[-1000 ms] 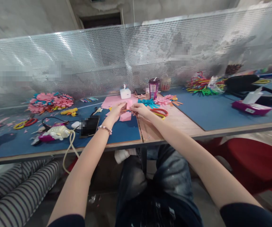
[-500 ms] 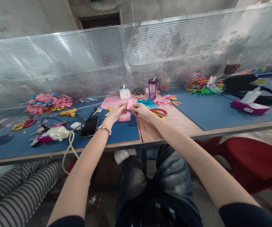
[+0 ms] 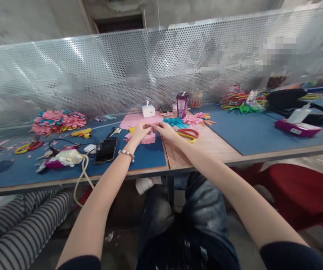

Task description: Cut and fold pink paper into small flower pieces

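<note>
Above the table's front middle, my left hand (image 3: 142, 132) and my right hand (image 3: 164, 130) meet fingertip to fingertip. Both are closed on a small piece of pink paper (image 3: 154, 124), mostly hidden by the fingers. Under them lie cut pieces of pink paper (image 3: 149, 138) on the blue mat. Behind is a larger pink sheet (image 3: 130, 119). Scissors with red and yellow handles (image 3: 192, 134) lie just right of my right hand. Beyond them sit a blue fringed paper flower (image 3: 175, 122) and a pink one (image 3: 193, 119).
A purple cup (image 3: 182, 105) and a white tissue box (image 3: 148, 110) stand at the back. Leftward are a phone (image 3: 108, 149), a yellow glue gun (image 3: 82, 132) and a heap of pink paper flowers (image 3: 57, 122). A metal mesh divider (image 3: 108, 71) runs behind. Someone in striped trousers sits at left.
The pink paper stood upright between my fingers; now it is lower and mostly covered by them. My hands have drawn slightly closer together.
</note>
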`<state>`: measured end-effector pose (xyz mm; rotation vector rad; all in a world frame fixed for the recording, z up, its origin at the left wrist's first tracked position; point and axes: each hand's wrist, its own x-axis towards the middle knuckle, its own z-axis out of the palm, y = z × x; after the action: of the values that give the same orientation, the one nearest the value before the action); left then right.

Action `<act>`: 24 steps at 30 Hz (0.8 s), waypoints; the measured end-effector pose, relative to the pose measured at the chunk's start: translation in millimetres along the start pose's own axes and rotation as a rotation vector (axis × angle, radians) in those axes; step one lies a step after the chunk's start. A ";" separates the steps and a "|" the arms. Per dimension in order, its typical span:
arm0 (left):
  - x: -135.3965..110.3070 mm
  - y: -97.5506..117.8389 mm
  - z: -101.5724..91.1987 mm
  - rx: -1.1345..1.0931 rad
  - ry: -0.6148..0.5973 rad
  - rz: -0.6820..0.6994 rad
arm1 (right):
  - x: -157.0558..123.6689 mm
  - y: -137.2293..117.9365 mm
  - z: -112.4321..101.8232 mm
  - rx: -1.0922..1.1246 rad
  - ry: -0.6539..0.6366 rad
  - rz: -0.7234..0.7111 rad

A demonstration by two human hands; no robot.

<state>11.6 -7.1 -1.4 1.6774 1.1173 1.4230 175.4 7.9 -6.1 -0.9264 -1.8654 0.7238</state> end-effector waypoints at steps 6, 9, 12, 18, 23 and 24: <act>0.1 5.6 0.5 -0.057 0.123 -0.073 | 3.1 1.1 -2.9 0.062 -0.015 0.044; -2.2 8.8 2.1 -0.103 0.102 -0.091 | 4.4 5.5 -4.7 0.063 -0.018 0.019; -3.3 8.8 2.6 -0.097 0.060 -0.083 | 5.5 9.2 -5.7 0.065 -0.026 -0.004; -2.3 7.1 0.5 -0.139 0.053 -0.085 | 7.4 12.6 -6.3 0.031 -0.012 -0.055; -3.1 5.4 0.0 -0.165 -0.005 -0.086 | 7.1 12.4 -4.6 -0.049 0.033 -0.143; -3.3 5.0 0.1 -0.161 -0.017 -0.081 | 6.7 11.7 -4.0 -0.062 0.042 -0.159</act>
<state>12.5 -12.2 1.6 1.5118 1.0217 1.4062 180.5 20.3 -10.5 -0.8150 -1.9087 0.5492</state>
